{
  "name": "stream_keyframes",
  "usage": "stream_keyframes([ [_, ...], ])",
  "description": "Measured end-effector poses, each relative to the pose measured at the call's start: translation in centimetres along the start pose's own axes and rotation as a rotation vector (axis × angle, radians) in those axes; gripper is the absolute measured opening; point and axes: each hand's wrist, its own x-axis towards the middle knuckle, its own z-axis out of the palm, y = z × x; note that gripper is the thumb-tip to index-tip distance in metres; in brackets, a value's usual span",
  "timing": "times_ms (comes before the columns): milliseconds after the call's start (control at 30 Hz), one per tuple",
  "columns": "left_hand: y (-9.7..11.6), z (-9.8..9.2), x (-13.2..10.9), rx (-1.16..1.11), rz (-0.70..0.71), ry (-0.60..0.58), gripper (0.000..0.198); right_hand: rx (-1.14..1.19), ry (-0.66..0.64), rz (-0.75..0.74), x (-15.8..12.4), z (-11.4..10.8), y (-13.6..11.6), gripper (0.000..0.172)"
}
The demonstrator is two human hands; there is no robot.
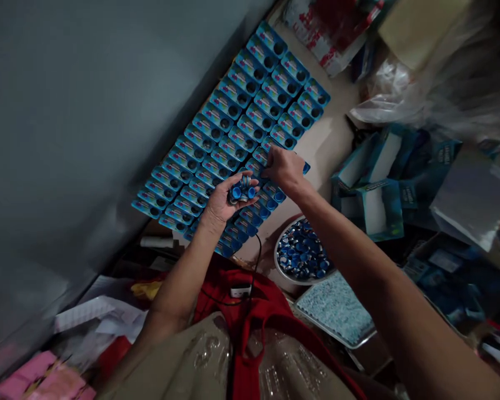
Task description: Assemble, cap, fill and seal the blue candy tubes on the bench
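Palm up, my left hand (221, 206) is cupped around several small round blue caps with silvery sides (244, 193). To its right, my right hand (284, 169) is closed with fingertips pointing down at the rows of blue printed cards (233, 147); whatever its fingers pinch is hidden. Most of these cards show a dark round hole at one end. On the nearer right rows, some holes have blue caps (279, 196) in them. A round bowl (276, 261) filled with the same kind of caps stands below my right forearm.
A tray of pale blue granules (337, 311) is beside the bowl. Open blue boxes (379, 208) and clear plastic bags (394, 83) are piled on the right. A grey wall (75, 122) borders the left. A black cable runs to a small white device (240, 290) on my lap.
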Motion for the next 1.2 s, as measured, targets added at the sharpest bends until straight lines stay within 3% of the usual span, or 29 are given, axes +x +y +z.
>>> stream_keyframes([
  [100, -0.2, -0.2, -0.1, -0.023, -0.001, 0.027, 0.023, 0.075, 0.040, -0.034, -1.0, -0.1, 0.2, 0.015],
  [300, -0.8, -0.1, 0.2, -0.069, 0.012, 0.129, 0.023, 0.577, 0.060, -0.253, -5.6, 0.3, 0.1, 0.015],
  [400, -1.2, 0.3, 0.6, -0.075, -0.010, 0.160, 0.022, 0.565, 0.083, -0.312, -7.1, 1.4, 0.0, 0.013],
  [600, -2.0, 1.0, 0.7, -0.062, -0.029, 0.181, 0.016, 0.648, 0.131, -0.250, -8.4, 2.9, 1.2, 0.015],
  [700, -1.7, 1.1, 0.6, -0.048, -0.018, 0.139, 0.016, 0.597, 0.206, -0.174, -7.1, 2.2, 2.5, 0.021],
  [833, -0.7, 1.6, 0.8, 0.019, 0.001, 0.073, 0.019, 0.366, 0.269, -0.126, -3.2, 1.0, 3.1, 0.025],
  [1033, 0.8, 2.0, 2.3, 0.114, -0.004, 0.019, 0.020, 0.018, 0.133, -0.068, 1.2, -0.2, 1.7, 0.013],
  [1100, 1.1, 1.7, 2.8, 0.119, 0.001, 0.000, 0.020, -0.018, 0.060, -0.003, 2.4, -0.7, 1.6, 0.008],
  [1200, 1.3, 1.4, 3.4, 0.110, 0.011, -0.001, 0.022, 0.006, 0.036, 0.020, 3.2, -1.2, 1.9, 0.014],
])
